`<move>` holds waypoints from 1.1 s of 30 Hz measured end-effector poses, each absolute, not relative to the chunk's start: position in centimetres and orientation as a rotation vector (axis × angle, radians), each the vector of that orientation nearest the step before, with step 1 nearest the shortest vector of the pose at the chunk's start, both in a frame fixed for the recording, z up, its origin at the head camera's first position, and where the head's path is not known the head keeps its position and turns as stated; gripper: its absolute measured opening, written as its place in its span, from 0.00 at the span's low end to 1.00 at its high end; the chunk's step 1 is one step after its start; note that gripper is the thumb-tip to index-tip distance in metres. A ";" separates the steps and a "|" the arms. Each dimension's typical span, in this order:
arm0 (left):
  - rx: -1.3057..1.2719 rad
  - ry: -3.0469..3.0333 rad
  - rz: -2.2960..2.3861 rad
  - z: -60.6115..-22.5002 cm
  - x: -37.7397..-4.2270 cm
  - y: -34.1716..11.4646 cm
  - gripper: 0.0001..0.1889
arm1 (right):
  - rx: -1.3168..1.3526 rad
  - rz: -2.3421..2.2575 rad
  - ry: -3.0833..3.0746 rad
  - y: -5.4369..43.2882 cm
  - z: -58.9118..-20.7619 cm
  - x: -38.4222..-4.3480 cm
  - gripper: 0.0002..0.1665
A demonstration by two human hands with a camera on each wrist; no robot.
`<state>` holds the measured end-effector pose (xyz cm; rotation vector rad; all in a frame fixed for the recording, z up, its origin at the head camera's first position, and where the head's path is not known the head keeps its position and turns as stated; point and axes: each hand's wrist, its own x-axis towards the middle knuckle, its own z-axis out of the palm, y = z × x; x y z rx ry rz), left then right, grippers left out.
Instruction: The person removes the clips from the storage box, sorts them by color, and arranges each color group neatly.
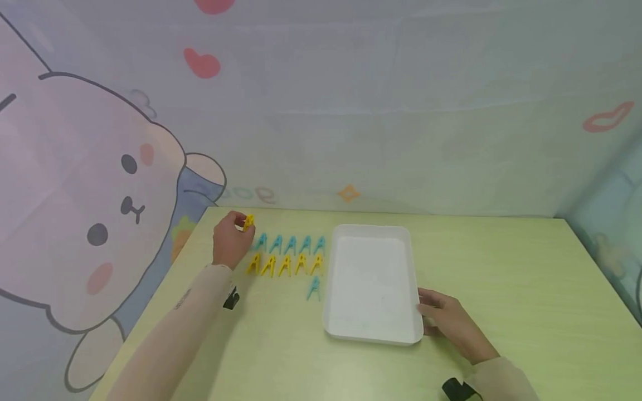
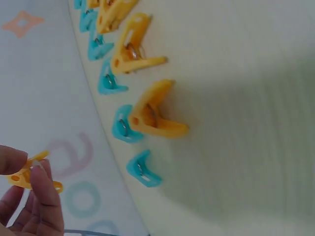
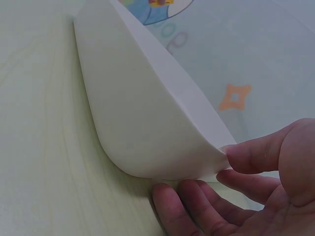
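Observation:
At the far left of the table, my left hand [image 1: 232,240] pinches a yellow clothespin [image 1: 248,221] between thumb and fingers, raised over the tabletop. The left wrist view also shows this clothespin [image 2: 17,178] at the fingertips. Just right of that hand stands a row of blue clothespins [image 1: 291,245], with a row of yellow clothespins [image 1: 285,266] in front of it. One more blue clothespin [image 1: 314,287] lies nearer, beside the white tray [image 1: 371,284]. My right hand [image 1: 453,323] holds the tray's right side near the front corner, thumb at the rim [image 3: 216,150], fingers against the outer wall.
The pale wooden table [image 1: 501,267] ends at a patterned cloth backdrop [image 1: 451,139] behind it. A printed bear [image 1: 90,184] covers the cloth at the left. Nothing lies inside the tray. Bands with dark devices sit on both wrists.

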<state>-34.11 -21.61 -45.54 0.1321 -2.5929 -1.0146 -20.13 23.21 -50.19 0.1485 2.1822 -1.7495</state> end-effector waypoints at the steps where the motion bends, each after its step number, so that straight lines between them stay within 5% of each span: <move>1: 0.155 -2.607 -1.011 -45.7 -34.0 -21.9 0.15 | 0.150 -1.748 2.184 23.2 -50.2 -20.1 0.31; 17: 0.391 -2.982 -0.896 -47.1 -33.0 -24.1 0.16 | 0.170 -1.735 2.187 23.5 -50.1 -20.3 0.31; 26: 0.393 -3.065 -0.770 -48.2 -33.2 -24.7 0.06 | 0.178 -1.732 2.181 23.3 -50.2 -20.4 0.31; 33: 0.328 -3.091 -0.790 -48.2 -33.2 -24.6 0.18 | 0.160 -1.741 2.181 23.3 -50.2 -20.5 0.31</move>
